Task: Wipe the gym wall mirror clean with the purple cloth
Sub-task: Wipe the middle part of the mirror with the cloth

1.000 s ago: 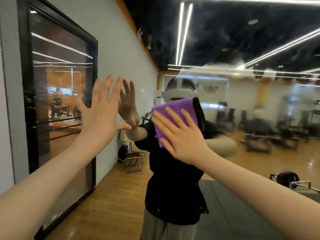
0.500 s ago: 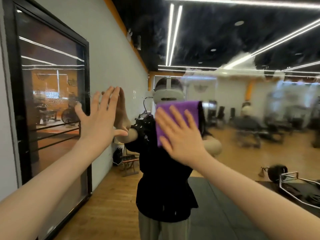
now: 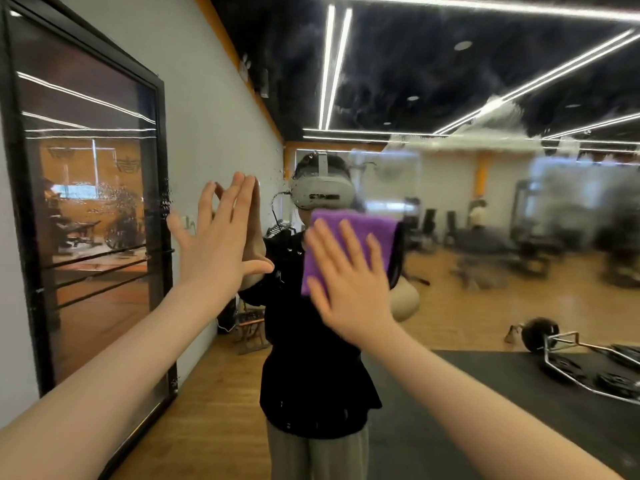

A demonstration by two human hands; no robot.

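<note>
At frame centre the right hand (image 3: 349, 289) presses spread fingers (image 3: 346, 244) flat on the soft, probably light purple cloth (image 3: 360, 230) against the mirror (image 3: 485, 271), left hand (image 3: 214, 244) splayed alongside.

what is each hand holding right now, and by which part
Neither hand grips anything. The right hand presses the purple cloth flat against the mirror, covering its lower part. The left hand rests open on the glass.
</note>
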